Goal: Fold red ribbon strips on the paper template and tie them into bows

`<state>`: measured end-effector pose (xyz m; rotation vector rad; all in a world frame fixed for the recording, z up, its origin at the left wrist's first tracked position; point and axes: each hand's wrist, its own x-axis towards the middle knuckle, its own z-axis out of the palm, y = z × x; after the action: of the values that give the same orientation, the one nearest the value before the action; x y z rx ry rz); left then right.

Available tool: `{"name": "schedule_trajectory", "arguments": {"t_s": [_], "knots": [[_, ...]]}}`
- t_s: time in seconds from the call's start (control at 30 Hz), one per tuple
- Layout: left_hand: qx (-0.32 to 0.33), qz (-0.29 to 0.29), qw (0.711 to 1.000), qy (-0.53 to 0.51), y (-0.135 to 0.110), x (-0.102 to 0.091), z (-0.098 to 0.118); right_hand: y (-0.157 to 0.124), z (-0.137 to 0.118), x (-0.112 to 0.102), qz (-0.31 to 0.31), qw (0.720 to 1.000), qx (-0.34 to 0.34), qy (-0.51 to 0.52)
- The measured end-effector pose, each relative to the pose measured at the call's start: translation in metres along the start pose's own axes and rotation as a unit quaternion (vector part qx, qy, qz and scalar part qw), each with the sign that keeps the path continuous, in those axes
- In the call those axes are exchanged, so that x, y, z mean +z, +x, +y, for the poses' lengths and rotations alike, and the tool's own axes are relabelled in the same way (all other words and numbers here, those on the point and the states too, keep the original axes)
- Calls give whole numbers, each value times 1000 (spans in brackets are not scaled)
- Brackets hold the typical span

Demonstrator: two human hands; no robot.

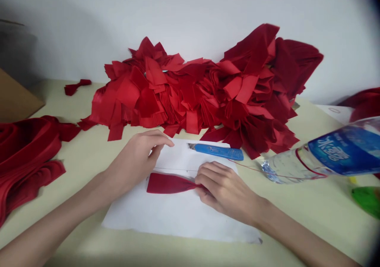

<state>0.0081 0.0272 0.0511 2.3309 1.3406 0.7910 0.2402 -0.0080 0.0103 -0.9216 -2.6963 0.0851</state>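
Two bare hands work over a sheet of white paper (pixel 178 219) on a pale yellow table (pixel 305 203). Taking the paper's middle as the centre of a clock, a dark red fabric strip (pixel 168 184) lies at the centre, flat and wide at its nine o'clock end and gathered narrow at its three o'clock end. The right hand (pixel 221 187), at three o'clock, pinches that gathered end, its fingers curled together. The left hand (pixel 145 152) is at eleven o'clock, fingers loosely bent towards the thumb; whether the tips grip anything thin cannot be told. At one o'clock lies a blue utility knife (pixel 219 152), its blade end towards nine. A thin red thread (pixel 267 171) runs from near its handle to a blue-labelled plastic bottle (pixel 341 148), tilted, at two o'clock. A large heap of red fabric pieces (pixel 190 92) spreads across twelve, and folded red fabric (pixel 26 152) sits at ten.
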Motion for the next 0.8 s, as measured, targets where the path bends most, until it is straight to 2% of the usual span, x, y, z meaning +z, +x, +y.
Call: {"name": "schedule_trajectory", "arguments": {"t_s": [0.27,0.53,0.8], "knots": [[7,-55,997,-49,0,5,7,3,-5,4,6,1000,-7,-5],[37,-126,991,-14,-22,39,28,3,-5,5,6,1000,-6,12],[57,-90,994,12,-29,56,29,2,-5,7,14,1000,-10,16]]}}
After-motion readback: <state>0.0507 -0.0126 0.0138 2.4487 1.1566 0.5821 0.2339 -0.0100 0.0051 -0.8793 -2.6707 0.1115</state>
